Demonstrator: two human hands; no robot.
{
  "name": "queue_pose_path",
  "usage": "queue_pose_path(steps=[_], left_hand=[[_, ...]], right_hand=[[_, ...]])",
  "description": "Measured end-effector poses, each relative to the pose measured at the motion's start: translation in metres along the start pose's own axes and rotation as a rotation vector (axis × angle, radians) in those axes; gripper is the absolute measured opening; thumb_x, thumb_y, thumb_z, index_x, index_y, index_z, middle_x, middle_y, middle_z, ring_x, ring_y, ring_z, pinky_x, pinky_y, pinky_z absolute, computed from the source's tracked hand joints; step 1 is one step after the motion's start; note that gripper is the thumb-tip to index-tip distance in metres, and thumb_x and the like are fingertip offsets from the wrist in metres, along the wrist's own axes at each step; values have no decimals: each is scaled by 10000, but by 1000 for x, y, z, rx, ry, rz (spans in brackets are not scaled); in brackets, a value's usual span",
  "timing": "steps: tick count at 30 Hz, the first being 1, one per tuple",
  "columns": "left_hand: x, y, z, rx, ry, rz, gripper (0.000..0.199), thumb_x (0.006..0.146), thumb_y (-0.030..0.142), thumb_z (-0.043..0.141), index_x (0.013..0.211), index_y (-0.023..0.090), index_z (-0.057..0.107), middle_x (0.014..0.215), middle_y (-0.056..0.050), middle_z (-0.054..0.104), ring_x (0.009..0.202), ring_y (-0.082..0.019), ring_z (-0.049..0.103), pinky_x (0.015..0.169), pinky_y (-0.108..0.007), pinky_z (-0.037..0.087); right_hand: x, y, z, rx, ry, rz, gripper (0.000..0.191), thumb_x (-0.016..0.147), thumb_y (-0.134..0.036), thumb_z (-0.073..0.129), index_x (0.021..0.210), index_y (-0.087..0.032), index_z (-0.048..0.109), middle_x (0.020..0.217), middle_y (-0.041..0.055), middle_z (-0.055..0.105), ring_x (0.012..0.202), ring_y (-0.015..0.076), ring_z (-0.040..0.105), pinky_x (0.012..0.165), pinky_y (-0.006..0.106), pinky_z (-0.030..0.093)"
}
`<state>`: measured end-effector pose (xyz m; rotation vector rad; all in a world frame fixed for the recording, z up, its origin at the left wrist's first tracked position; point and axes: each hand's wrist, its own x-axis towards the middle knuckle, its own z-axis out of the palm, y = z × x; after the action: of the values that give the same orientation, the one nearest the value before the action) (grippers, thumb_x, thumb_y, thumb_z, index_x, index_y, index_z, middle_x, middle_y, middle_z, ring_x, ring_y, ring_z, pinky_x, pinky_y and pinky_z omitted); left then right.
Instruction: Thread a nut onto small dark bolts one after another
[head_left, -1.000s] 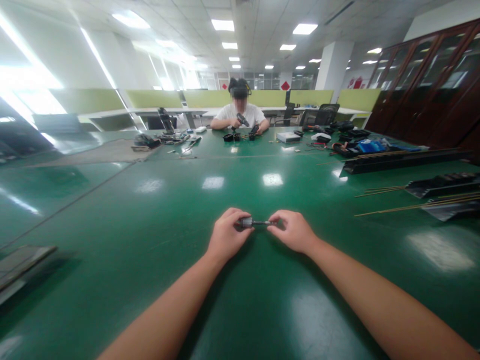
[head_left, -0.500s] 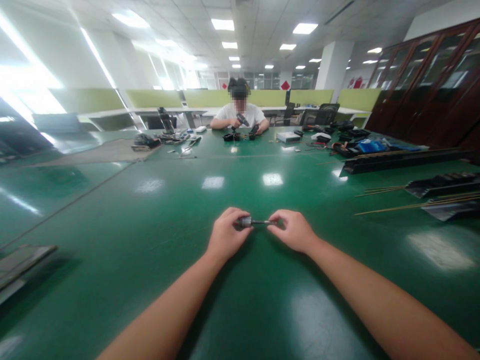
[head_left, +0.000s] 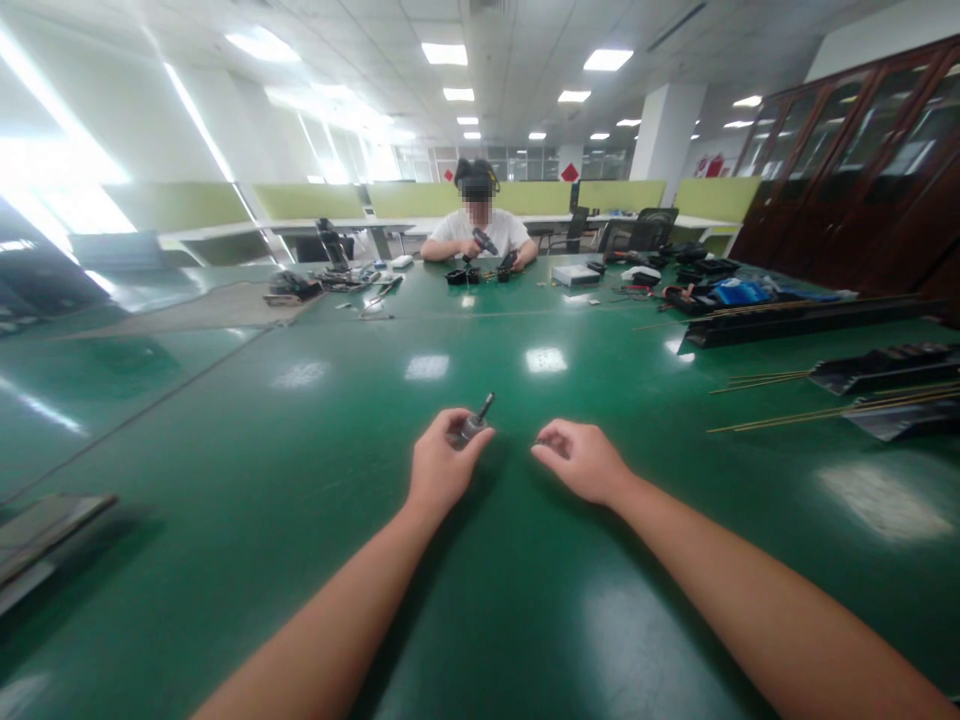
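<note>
The green table (head_left: 360, 610) is the work surface and spans the view from near to far. A dark wooden cabinet (head_left: 855, 180) stands at the far right, beyond the table. At the far edge, 1 co-worker (head_left: 480, 235) sits facing the work area with a drill-like tool (head_left: 486, 242) in hand. A long black channel (head_left: 810, 322) lies on the right side of the table, toward the far end, well apart from the work.

Both of the person's hands are above the middle of the table, side by side with a gap between them. The left hand (head_left: 441, 462) grasps a grey cylindrical tool body (head_left: 473, 428) between thumb and fingers. A slim shaft (head_left: 487, 404) projects from this body, tilted toward the far right, its free end touching nothing. The right hand (head_left: 579, 462) is curled, with thumb and fingertips pinched on a small dark piece (head_left: 541, 441). The fingers cover most of this piece; its type cannot be identified.

Step in hand, as judged: handling of 2 separate parts, with the tool body steadied on the left and the small piece retained on the right. The next move appears to call for a firm left grip and controlled shaft direction. If the 2 parts are to meet, the shaft requires realignment toward the right fingertips; a loose pinch could drop the piece.
</note>
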<state>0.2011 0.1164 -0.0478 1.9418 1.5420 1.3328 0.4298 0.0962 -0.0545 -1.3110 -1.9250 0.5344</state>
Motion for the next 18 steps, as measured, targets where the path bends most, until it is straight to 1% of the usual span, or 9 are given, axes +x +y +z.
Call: queue_pose_path(steps=[2,4,6,8,10,12,14,16,18], left_hand=[[2,-1,0,-86,-10,-65,355,827,404,679,1102,183,638,976,-55,703,836,-183,660,816,-324,530],[4,-4,1,-181,-27,-132,402,835,437,652,1136,172,628,1032,-74,705,910,-200,671,883,-348,521],[4,-4,1,-273,-31,-203,452,789,466,690,1106,151,622,1046,-95,707,951,-218,677,910,-359,518],[3,-2,-2,-332,-14,-264,500,707,480,759,1044,139,614,1028,-110,712,948,-233,684,904,-361,524],[1,6,-10,-306,-10,-320,519,650,501,794,985,147,613,985,-106,721,922,-248,693,876,-366,533],[-1,16,-27,-220,-45,-355,518,645,546,780,958,164,622,959,-95,728,909,-262,698,851,-370,539],[-4,24,-52,-116,-106,-348,526,653,587,753,969,184,631,976,-82,731,916,-266,701,848,-364,541],[-10,24,-85,6,-146,-315,530,655,602,740,993,209,631,1001,-60,734,927,-259,704,857,-349,542],[-25,14,-121,204,-113,-311,540,667,616,719,1046,243,625,946,-27,746,910,-257,710,826,-347,553]], right_hand=[[1,1,0,11,-34,39,211,895,-355,556,831,-184,661,640,-18,617,574,121,527,567,235,350],[3,2,-1,5,-65,48,262,917,-326,492,741,-174,614,631,-17,594,592,117,518,575,231,330],[4,3,-1,-19,-99,49,310,924,-310,458,671,-169,568,624,-14,575,611,116,513,581,230,312],[5,3,-2,-47,-138,55,325,921,-314,456,648,-166,554,619,-12,566,612,115,507,577,231,294],[4,1,-4,-67,-164,62,308,916,-327,469,677,-167,580,643,-6,586,621,117,514,578,233,286],[4,-1,-5,-82,-177,66,291,916,-343,478,723,-169,609,675,0,613,629,117,523,583,234,285],[3,-3,-5,-104,-191,71,292,916,-359,485,737,-171,619,685,6,626,631,117,526,581,235,281],[2,-3,-5,-134,-202,69,294,913,-374,491,745,-174,626,698,11,639,631,118,526,575,237,273],[2,-4,-5,-164,-216,64,290,909,-383,494,759,-180,636,712,12,653,630,118,524,567,239,263]])
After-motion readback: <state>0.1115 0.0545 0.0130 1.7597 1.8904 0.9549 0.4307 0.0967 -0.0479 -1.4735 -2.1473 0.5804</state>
